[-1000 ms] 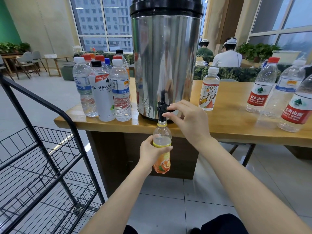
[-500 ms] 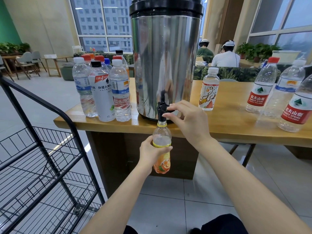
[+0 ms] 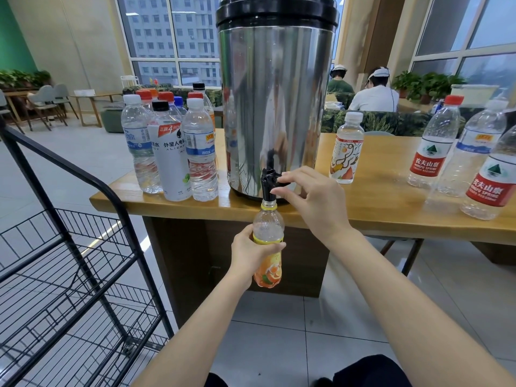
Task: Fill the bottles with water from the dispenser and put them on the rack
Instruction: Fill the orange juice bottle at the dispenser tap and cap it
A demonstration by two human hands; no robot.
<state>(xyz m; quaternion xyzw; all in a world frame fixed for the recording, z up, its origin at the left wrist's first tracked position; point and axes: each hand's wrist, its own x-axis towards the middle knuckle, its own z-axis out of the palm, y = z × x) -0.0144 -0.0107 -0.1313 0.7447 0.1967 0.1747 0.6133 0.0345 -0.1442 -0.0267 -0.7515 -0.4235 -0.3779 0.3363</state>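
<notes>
Polished steel forms the tall cylindrical dispenser [image 3: 275, 107] standing on your glossy wooden surface [image 3: 377, 208]. Your left hand [image 3: 248, 255] grips a clear plastic bottle with an orange fruit label [image 3: 268, 247]. The bottle is upright below the surface edge, its long axis vertical and its open mouth up against the black tap [image 3: 268, 182]. Your right hand [image 3: 312, 202] has its fingers [image 3: 293, 174] pinching the tap lever. The black wire rack [image 3: 69, 275] stands at your left.

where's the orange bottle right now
In the head view, centre frame: the orange bottle is held upright in the left hand below the table edge, its mouth right under the dispenser tap.
</notes>
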